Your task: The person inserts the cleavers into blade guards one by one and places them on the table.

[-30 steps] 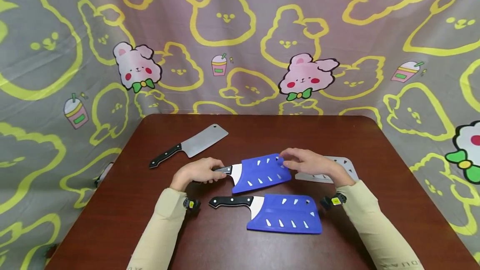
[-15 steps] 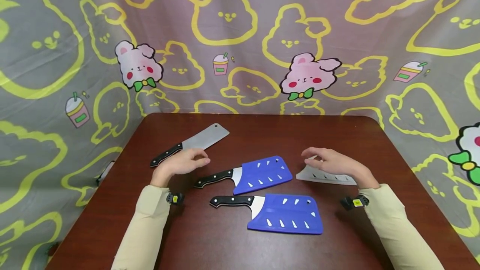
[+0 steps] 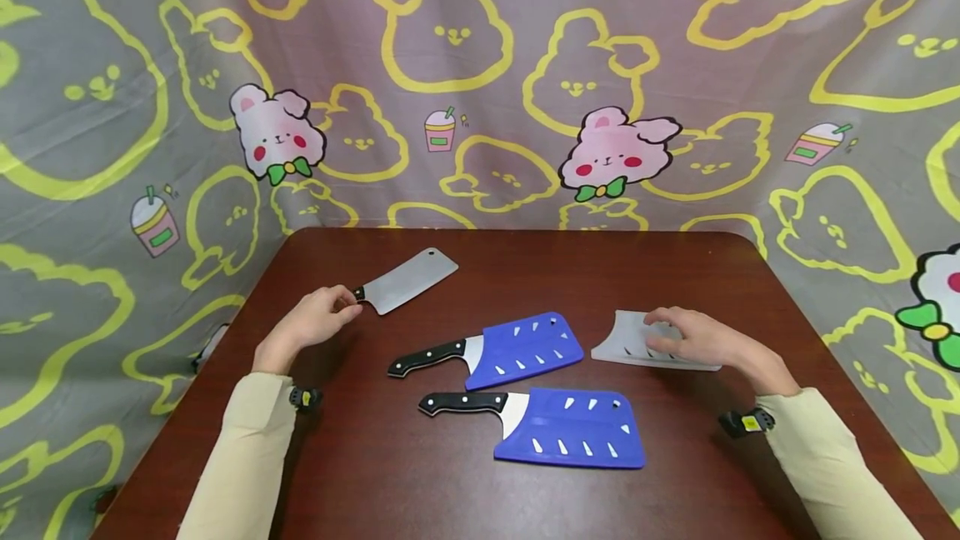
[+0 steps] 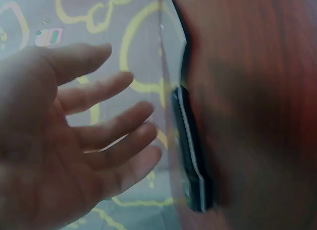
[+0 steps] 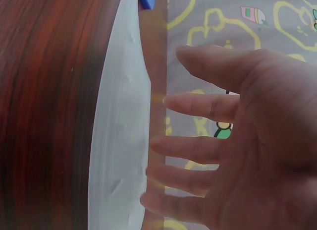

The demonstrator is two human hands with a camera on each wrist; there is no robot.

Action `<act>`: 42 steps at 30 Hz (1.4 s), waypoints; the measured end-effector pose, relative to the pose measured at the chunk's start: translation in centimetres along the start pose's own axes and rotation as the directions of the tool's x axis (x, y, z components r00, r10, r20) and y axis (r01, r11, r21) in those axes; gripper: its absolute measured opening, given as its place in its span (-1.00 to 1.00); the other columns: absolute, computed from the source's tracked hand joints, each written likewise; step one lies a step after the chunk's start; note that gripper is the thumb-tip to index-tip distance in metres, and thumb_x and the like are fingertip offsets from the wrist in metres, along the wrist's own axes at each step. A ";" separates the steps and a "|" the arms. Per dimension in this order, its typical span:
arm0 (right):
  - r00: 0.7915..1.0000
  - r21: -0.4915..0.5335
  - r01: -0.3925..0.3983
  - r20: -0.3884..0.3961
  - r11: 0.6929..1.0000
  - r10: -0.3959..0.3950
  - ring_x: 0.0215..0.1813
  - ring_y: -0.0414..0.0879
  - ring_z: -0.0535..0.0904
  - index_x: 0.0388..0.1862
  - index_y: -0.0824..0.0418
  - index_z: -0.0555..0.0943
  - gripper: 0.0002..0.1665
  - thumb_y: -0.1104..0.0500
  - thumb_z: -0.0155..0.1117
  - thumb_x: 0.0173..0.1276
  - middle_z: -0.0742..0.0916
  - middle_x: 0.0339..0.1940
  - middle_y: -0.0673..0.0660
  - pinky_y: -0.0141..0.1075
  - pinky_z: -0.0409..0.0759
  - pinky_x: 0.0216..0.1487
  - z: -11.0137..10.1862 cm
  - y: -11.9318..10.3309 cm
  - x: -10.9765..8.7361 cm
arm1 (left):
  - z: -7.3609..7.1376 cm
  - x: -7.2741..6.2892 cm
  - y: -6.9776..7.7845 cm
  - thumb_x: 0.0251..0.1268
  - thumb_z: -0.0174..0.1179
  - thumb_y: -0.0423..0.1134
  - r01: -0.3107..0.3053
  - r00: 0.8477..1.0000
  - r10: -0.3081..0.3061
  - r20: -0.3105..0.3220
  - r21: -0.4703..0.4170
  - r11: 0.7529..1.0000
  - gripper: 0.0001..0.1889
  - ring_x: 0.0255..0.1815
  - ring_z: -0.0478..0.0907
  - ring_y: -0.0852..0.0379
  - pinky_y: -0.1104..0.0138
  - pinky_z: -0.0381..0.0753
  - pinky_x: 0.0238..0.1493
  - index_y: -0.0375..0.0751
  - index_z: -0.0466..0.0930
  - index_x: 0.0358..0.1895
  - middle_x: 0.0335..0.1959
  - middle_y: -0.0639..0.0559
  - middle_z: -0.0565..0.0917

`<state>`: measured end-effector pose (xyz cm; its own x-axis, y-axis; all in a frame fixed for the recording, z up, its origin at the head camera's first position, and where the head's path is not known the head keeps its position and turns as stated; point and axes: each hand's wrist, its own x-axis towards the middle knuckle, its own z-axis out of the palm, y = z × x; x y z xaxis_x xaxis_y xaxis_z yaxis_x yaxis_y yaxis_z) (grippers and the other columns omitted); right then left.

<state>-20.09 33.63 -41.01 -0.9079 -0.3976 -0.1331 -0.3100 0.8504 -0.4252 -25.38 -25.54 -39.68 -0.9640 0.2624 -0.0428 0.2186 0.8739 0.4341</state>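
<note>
At the back left of the table lies a bare cleaver (image 3: 412,280) with a black handle (image 4: 190,150). My left hand (image 3: 315,319) hovers by that handle, fingers spread and holding nothing in the left wrist view. On the right, a whitish slotted blade cover (image 3: 626,336) lies flat, partly hidden under my right hand (image 3: 701,338). In the right wrist view the right fingers (image 5: 188,148) reach loosely toward the cover (image 5: 121,121), their tips right at its surface. Two cleavers in blue slotted covers lie in the middle: one farther back (image 3: 528,348) and one nearer (image 3: 570,427).
The dark red-brown table (image 3: 465,498) bears all these things. Behind it hangs a grey-pink curtain (image 3: 480,123) with yellow cartoon outlines and rabbit heads, which also runs along both sides.
My left hand has let go of the farther covered cleaver's handle and moved left to the bare cleaver. My right hand has left the blue cover and moved right over the whitish one.
</note>
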 end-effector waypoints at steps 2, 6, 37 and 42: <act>1.000 -0.019 0.006 -0.011 1.000 -0.006 0.18 0.24 0.51 0.18 0.25 0.51 -0.40 -0.10 0.31 0.33 0.61 0.16 0.30 0.19 0.48 0.14 0.0 0.3 -0.1 | 0.1 -0.1 -0.5 0.45 0.10 -0.09 0.029 0.999 -0.029 -0.013 0.014 0.999 -0.66 0.12 0.45 -0.32 -0.12 0.45 0.08 -0.31 0.53 0.04 0.05 -0.34 0.57; 1.000 -0.036 -0.002 0.015 0.999 0.003 0.25 0.35 0.39 0.25 0.24 0.45 -0.25 -0.14 0.41 0.21 0.51 0.27 0.39 0.31 0.39 0.16 0.1 0.6 -0.2 | 0.5 -0.2 -1.6 0.44 0.10 -0.07 0.113 0.994 -0.113 -0.004 0.034 0.993 -0.56 0.25 0.19 -0.45 -0.25 0.31 0.17 -0.32 0.41 0.19 0.18 -0.44 0.39; 0.980 -0.065 -0.173 0.084 0.983 0.178 0.25 0.41 0.17 0.49 0.16 0.17 0.24 -0.29 0.54 -0.05 0.32 0.31 0.47 0.34 0.39 0.05 0.7 1.2 -0.3 | 1.4 0.8 -2.9 0.32 0.18 -0.23 0.180 0.967 -0.199 0.156 0.130 0.975 -0.46 -0.01 0.47 -0.28 -0.06 0.49 -0.03 -0.39 0.26 0.29 0.04 -0.41 0.49; 0.979 -0.107 -0.187 0.058 0.976 0.194 0.12 0.36 0.19 0.45 0.26 0.23 0.30 -0.33 0.57 -0.16 0.37 0.14 0.47 0.15 0.44 -0.08 0.6 0.9 -0.4 | 1.3 0.6 -2.3 0.23 0.22 -0.18 0.173 0.965 -0.186 0.185 0.081 0.982 -0.55 -0.31 0.46 -0.06 0.18 0.45 -0.30 -0.43 0.35 0.03 -0.30 -0.21 0.51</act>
<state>-19.86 34.34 -41.93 -0.9329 -0.2444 -0.2645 -0.1632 0.9417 -0.2943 -26.24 -26.82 -41.89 -0.9428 0.1667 -0.2886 0.0597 0.9364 0.3457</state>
